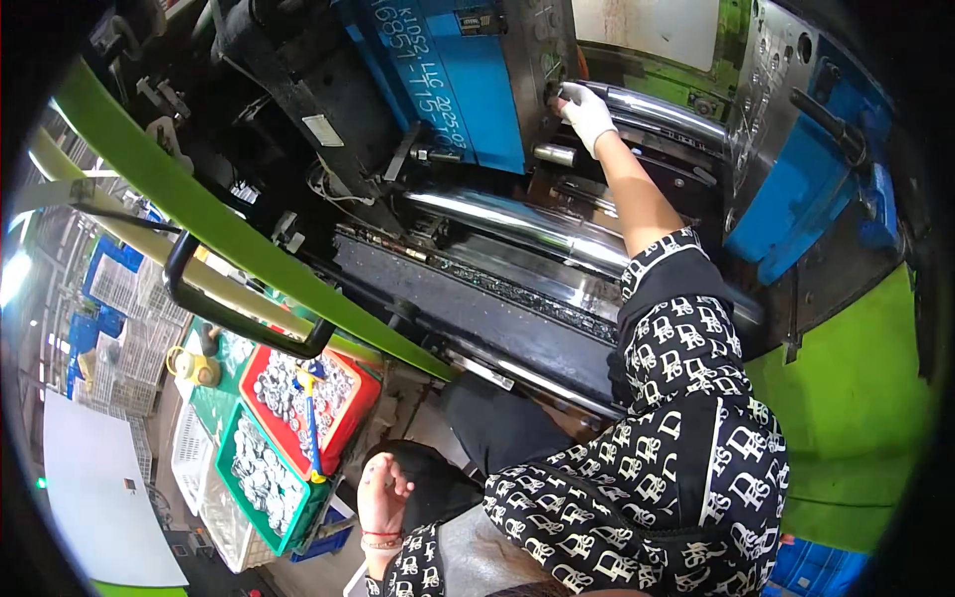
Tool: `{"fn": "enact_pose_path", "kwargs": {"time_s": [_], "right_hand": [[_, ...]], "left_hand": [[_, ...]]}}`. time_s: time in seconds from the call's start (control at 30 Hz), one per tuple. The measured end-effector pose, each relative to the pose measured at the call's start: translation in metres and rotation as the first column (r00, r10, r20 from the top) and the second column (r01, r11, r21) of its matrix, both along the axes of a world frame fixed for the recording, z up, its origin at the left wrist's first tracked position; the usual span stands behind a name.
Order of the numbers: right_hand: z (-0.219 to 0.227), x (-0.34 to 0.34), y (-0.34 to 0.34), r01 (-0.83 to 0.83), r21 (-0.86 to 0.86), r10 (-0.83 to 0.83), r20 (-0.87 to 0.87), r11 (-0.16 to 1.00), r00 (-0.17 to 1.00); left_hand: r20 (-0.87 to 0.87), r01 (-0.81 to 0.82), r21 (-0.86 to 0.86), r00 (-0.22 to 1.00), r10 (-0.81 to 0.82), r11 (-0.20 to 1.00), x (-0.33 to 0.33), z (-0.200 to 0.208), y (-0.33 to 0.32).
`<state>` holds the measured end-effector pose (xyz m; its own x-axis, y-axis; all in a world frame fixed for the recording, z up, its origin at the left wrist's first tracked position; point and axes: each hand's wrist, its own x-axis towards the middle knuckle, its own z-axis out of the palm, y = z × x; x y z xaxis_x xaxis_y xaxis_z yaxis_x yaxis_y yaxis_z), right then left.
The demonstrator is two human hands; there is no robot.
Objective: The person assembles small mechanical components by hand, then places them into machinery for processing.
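My right hand (587, 114), in a white glove with bare fingertips, reaches between the two halves of a moulding machine. Its fingers are drawn together against the steel face (542, 60) of the left blue mould half (438, 80); what they pinch, if anything, is too small to make out. A short metal pin (555, 154) juts from that face just below the hand. My left hand (383, 497), bare with a red string at the wrist, hangs low near my lap. Its fingers are loosely bent and apart, with nothing visible in them.
Shiny guide bars (517, 224) cross below my right arm. The other blue mould half (806, 189) stands at right. A green door frame with a black handle (179, 269) is at left. Beyond it, a red tray (373, 393) and a green tray (224, 463) hold small parts; a blue-and-yellow hammer (310, 418) lies across the red one.
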<state>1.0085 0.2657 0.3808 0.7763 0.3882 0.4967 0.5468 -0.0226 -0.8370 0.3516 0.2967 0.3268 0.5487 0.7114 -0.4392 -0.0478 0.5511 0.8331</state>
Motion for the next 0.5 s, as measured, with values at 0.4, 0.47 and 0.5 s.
{"fn": "enact_pose_path", "kwargs": {"time_s": [0.4,0.47,0.5], "right_hand": [[0.014,-0.010,-0.004,0.044,-0.146,-0.035,0.067,0.988,0.997],[0.027,-0.034,-0.002,0.169,-0.221,-0.126,0.196,0.961,0.972],[0.023,-0.033,0.001,0.167,-0.219,-0.124,0.195,0.961,0.973]], "left_hand": [[-0.020,-0.088,-0.097,0.996,0.087,0.991,-0.003,-0.009,0.001],[-0.014,-0.046,-0.091,0.999,0.045,0.995,-0.009,-0.014,0.003],[-0.014,-0.049,-0.088,0.999,0.047,0.995,-0.010,-0.014,0.003]]}}
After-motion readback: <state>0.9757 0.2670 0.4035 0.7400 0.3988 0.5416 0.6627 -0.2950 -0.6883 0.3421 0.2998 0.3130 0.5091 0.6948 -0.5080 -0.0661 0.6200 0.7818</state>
